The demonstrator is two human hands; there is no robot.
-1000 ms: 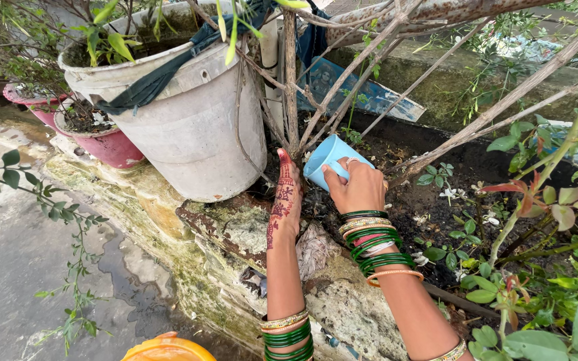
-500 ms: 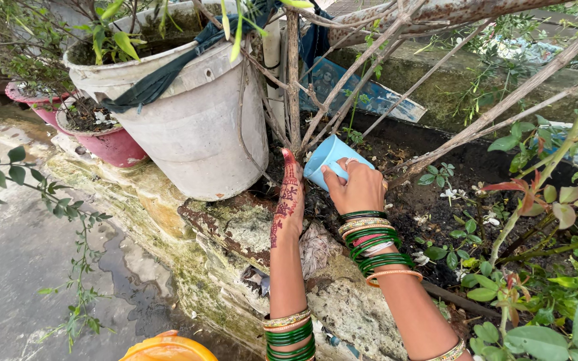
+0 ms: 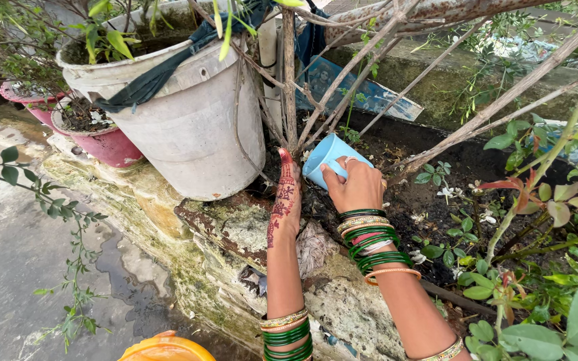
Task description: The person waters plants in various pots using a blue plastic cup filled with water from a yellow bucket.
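My right hand (image 3: 358,188) grips a light blue plastic mug (image 3: 326,159), tipped with its mouth down-left toward the dark soil at the foot of a bare woody shrub (image 3: 290,80). Green and gold bangles ring that wrist. My left hand (image 3: 284,198), patterned with henna, lies flat with straight fingers against the soil edge just left of the mug, fingertips up beside the shrub's stems. It holds nothing.
A big grey bucket planter (image 3: 188,120) leans on the mossy stone ledge (image 3: 235,254) at the left, pink pots (image 3: 105,144) behind it. Wet pavement (image 3: 21,261) lies below left. An orange lid (image 3: 165,349) shows at the bottom. Leafy plants (image 3: 543,200) crowd the right.
Barely anything differs. Both hands and the tipped mug stay where they were; only the view shifts slightly.
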